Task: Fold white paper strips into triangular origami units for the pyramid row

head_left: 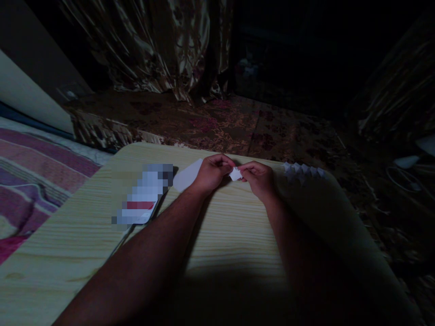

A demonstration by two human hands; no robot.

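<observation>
Both my hands meet near the far edge of a light wooden table (217, 235). My left hand (212, 171) and my right hand (258, 177) each pinch a small folded piece of white paper (235, 174) held between them, fingers closed on it. A flat white sheet of paper (186, 176) lies just left of my left hand. A row of several small folded white paper pieces (303, 170) sits at the far right edge of the table, right of my right hand.
A pixelated flat card or packet (144, 194) lies on the table left of the sheet. A striped blanket (30, 181) is at the left. Patterned carpet (220, 122) and shiny curtains (152, 45) lie beyond; the room is dark.
</observation>
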